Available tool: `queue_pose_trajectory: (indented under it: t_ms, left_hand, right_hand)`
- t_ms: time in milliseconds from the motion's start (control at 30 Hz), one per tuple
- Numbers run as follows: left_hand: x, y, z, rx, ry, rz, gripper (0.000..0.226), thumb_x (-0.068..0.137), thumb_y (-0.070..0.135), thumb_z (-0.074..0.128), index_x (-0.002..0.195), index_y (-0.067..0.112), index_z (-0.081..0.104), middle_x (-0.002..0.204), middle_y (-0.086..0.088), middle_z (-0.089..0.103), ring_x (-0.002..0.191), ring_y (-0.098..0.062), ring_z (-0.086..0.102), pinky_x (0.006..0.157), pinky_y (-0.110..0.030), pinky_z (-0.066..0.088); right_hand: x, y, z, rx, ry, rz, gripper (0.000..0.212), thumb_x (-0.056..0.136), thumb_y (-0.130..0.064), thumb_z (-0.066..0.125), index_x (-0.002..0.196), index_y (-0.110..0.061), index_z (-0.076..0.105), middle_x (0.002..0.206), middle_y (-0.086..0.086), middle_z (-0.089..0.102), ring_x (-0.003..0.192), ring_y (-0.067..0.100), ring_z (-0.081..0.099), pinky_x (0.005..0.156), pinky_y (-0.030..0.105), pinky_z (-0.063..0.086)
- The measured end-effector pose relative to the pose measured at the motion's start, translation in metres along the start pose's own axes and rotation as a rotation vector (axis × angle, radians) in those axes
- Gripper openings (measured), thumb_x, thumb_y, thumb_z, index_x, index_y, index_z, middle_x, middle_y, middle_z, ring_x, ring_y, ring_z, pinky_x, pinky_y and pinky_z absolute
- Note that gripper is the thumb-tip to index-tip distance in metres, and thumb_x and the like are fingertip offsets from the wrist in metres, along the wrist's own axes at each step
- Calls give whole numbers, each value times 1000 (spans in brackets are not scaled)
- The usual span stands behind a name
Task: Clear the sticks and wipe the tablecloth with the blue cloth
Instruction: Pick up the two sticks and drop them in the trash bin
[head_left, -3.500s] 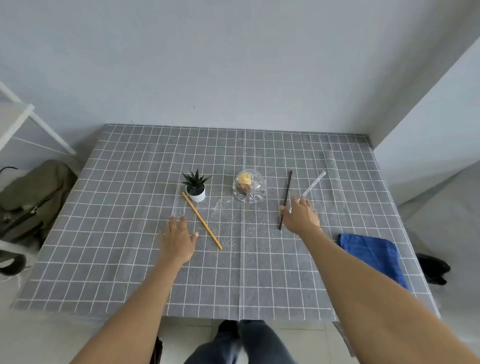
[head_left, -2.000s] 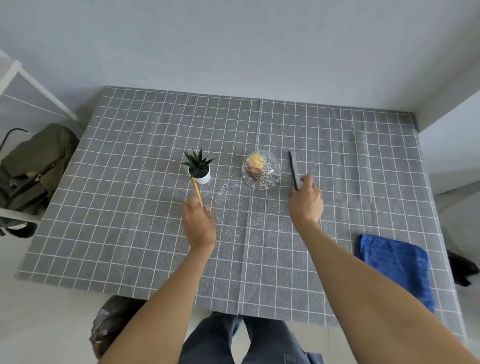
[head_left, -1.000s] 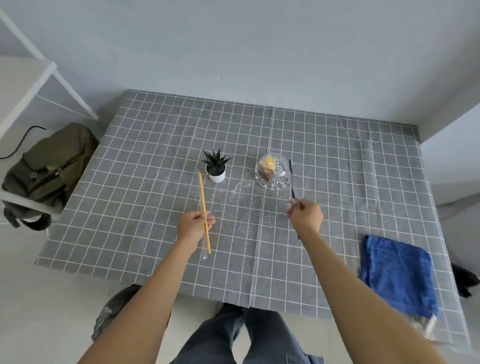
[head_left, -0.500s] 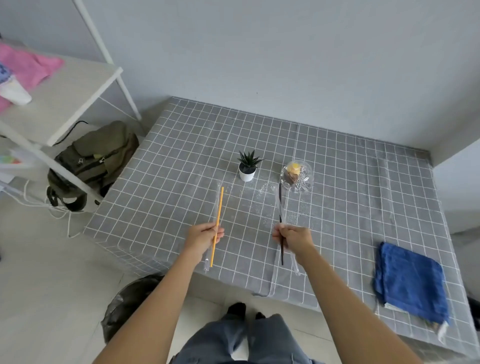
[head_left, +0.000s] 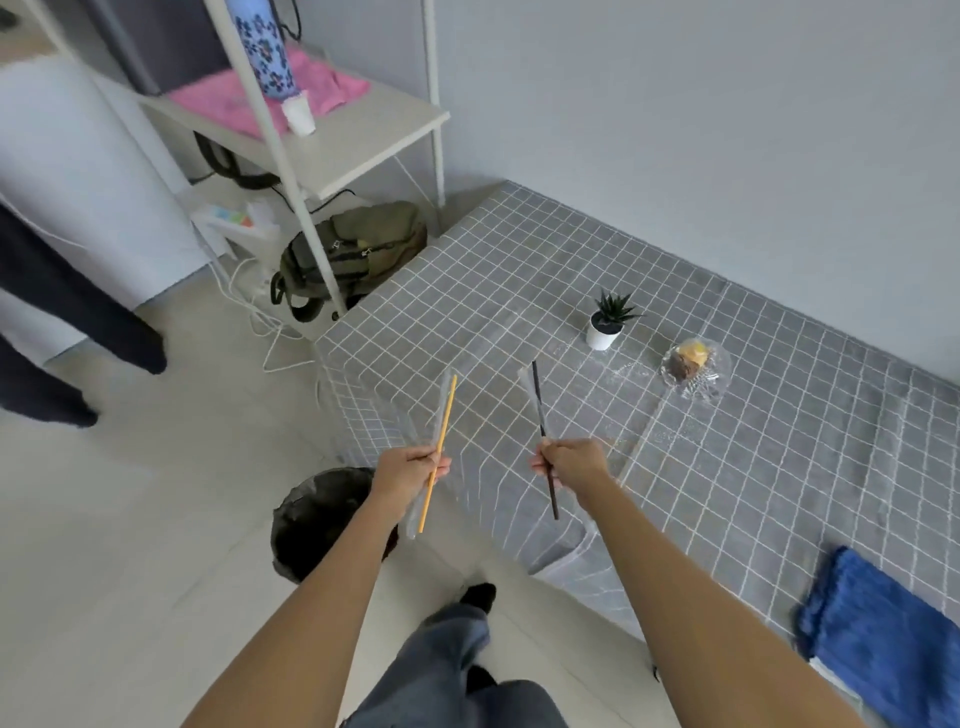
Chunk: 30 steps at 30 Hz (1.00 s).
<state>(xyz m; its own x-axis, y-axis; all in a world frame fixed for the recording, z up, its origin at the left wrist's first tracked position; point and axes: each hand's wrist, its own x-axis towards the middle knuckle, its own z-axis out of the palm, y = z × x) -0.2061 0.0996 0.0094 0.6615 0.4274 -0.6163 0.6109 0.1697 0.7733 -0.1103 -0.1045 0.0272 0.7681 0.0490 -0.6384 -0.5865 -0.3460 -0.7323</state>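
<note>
One grey checked tablecloth (head_left: 727, 415) fills the right side, one blue cloth (head_left: 883, 623) folded at its near right edge. One black bin (head_left: 322, 519) sits on the floor below the hands. Left hand (head_left: 405, 470) grips one yellow stick (head_left: 439, 452) with a clear one; right hand (head_left: 569, 462) grips one dark stick (head_left: 543, 441). One glass dish (head_left: 698, 371) holds food; one white pot (head_left: 602, 335) holds a plant.

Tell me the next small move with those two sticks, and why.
Probably swing both hands left and down over the black bin and let go. The left hand holds the yellow stick, the right hand the dark stick; both sticks are off the tablecloth, and the blue cloth lies untouched.
</note>
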Motion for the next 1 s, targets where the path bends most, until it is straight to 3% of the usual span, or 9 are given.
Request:
queue_pose_trajectory:
  t_ms: [233,367,533,633,800,1000]
  left_hand:
    - [-31,-51,-60,-108,133,-35,18,91,-1,57,106,-6,65,81,-7,70,71,-11,69,74,-23,56]
    - [-41,-64,-94,-153,183,-53,16,91,1,57,103,0,67,85,-8,71,81,-16,69,81,-31,54]
    - [-42,-79,-141,-173,216,-51,20,91,3,57,108,0,66,93,-12,72,79,-12,69,67,-18,56]
    - [-40,-86,-170,-185,215,-73,20,91,3,57,108,-1,66,94,-13,71,78,-12,69,60,-13,54]
    - [-27,-97,-221,-182,192,-105,20,91,3,57,108,-2,65,90,-11,70,73,-9,68,59,-15,54]
    - [-2,-111,-265,-202,187,-153,15,89,0,58,102,-2,66,82,-6,70,77,-15,68,71,-24,55]
  right_hand:
    - [-37,8,65,-89,-155,-4,23,92,-6,56,73,-3,66,65,9,66,46,9,62,40,13,42]
    - [-47,10,103,-148,-211,3,20,92,-5,55,77,-4,69,68,9,68,49,9,62,46,15,47]
    - [-53,13,154,-197,-249,-4,23,91,-8,55,72,-9,68,65,4,69,58,13,65,58,20,50]
    - [-54,19,185,-207,-235,27,15,91,-10,60,81,-4,69,66,6,70,61,15,66,72,28,57]
    - [-59,28,236,-209,-184,107,23,91,0,54,71,-2,64,63,9,66,43,9,62,43,17,46]
    - [-64,32,284,-204,-195,165,21,91,3,50,74,-2,63,58,5,63,35,6,56,36,10,38]
